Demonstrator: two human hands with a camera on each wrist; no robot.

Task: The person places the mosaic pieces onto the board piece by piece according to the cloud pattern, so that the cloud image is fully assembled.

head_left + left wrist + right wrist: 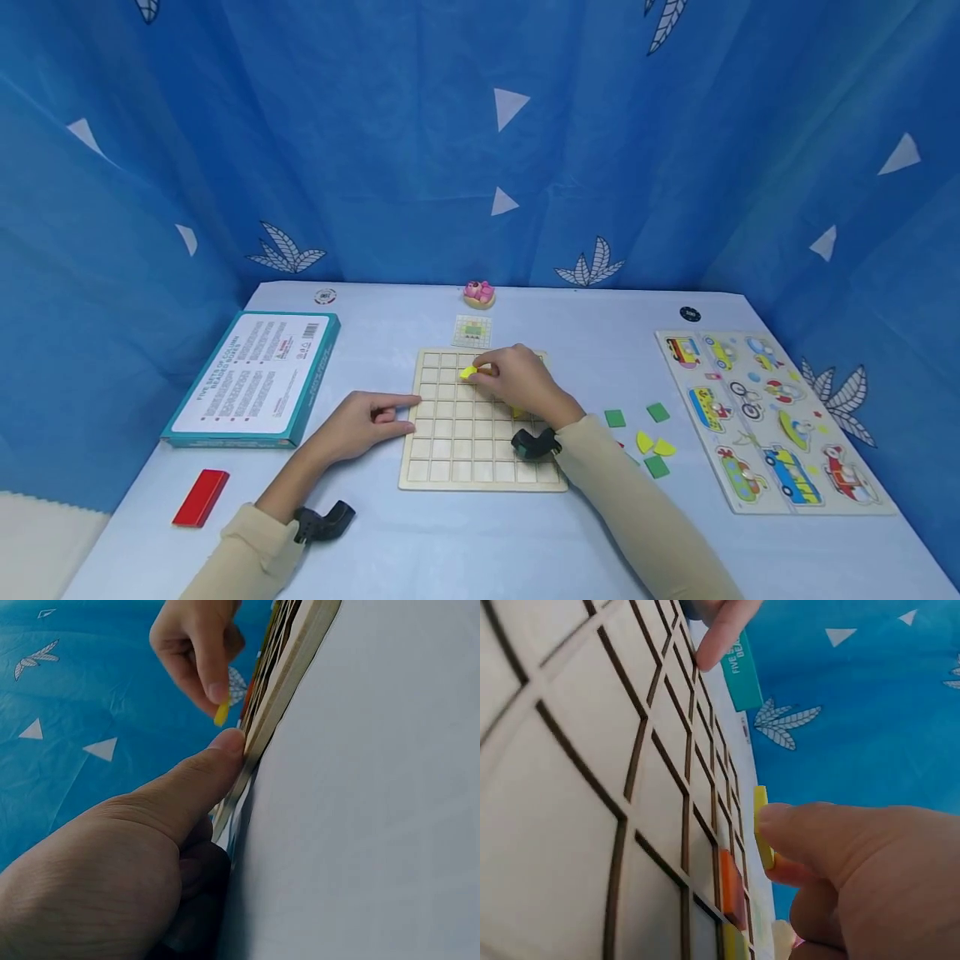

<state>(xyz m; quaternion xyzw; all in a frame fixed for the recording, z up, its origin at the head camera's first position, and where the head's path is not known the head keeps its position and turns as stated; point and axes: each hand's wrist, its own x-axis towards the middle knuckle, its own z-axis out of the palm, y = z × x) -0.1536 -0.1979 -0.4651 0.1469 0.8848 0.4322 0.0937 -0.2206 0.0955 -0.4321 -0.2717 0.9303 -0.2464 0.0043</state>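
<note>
A pale wooden grid board point(442, 473) lies flat on the table. My right hand point(525, 383) is over its far part, pinching a small yellow piece point(762, 829) between thumb and finger, slightly above the grid. My left hand point(362, 427) touches the board's left edge with outstretched index finger and thumb; its other fingers are bent under. In the right wrist view an orange piece point(731, 886) and another yellow piece point(735, 943) sit on the grid below the right hand. A yellow piece point(517, 412) shows beside the right wrist, which hides part of the board.
Right of the board lie green squares point(657, 412) and yellow rounded pieces point(664, 447). A picture puzzle board point(757, 492) is farther right. A pattern card point(472, 332) and pink figurine point(479, 293) stand behind. At left are a teal-edged box point(255, 383) and red block point(200, 498).
</note>
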